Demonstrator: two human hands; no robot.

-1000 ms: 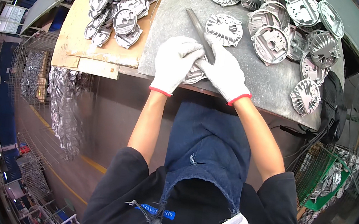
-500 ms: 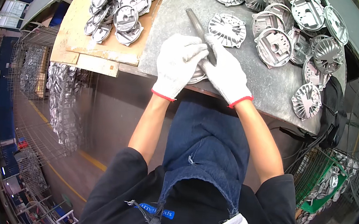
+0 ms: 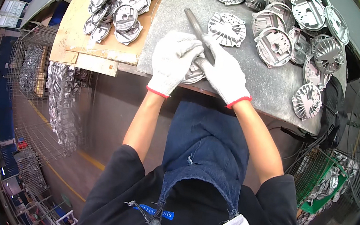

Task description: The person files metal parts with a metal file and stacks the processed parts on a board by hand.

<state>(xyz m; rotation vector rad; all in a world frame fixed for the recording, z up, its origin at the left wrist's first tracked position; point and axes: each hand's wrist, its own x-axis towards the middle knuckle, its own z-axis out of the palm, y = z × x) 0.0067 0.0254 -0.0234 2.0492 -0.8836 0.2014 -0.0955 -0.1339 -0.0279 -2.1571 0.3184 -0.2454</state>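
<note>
Both my hands wear white knit gloves with red cuffs at the front edge of the grey metal table (image 3: pixel 169 20). My right hand (image 3: pixel 225 70) is closed round a long dark metal file (image 3: pixel 195 23), whose far end points away and to the left. Beside it, my left hand (image 3: pixel 172 57) is closed on a round silver metal casting (image 3: pixel 194 74). Only a part of that casting shows between my gloves; the rest is hidden. Just beyond my right hand lies a single finned round casting (image 3: pixel 227 29), flat on the table.
Many similar castings (image 3: pixel 275 47) are heaped at the right of the table, with another finned casting (image 3: pixel 307 101) near the right edge. More are stacked on brown board (image 3: pixel 75 30) at the left. Wire cages (image 3: pixel 25 78) stand left; a green crate (image 3: pixel 327 189) sits lower right.
My left hand has shifted slightly left, and more of the casting shows between my gloves. The file and my right hand have moved a little left too.
</note>
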